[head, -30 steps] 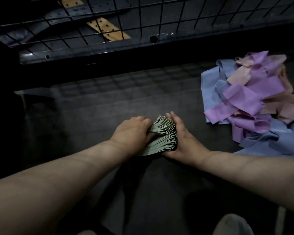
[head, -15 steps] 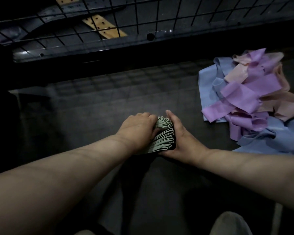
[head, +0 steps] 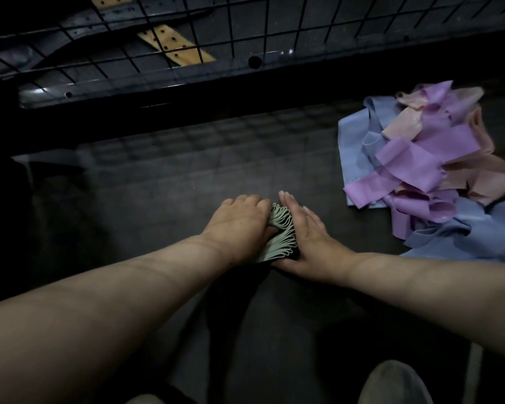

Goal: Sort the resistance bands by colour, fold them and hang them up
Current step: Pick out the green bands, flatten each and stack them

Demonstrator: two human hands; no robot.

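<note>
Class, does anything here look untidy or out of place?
Yes: at right, purple, pink and blue bands lie in one tangled heap. The green stack between left hand and right hand looks neatly folded.

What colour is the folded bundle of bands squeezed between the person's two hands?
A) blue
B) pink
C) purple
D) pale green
D: the folded green bands, held between the left hand and the right hand, are pale green. The purple, blue and pink ones lie in the loose pile to the person's right.
</note>
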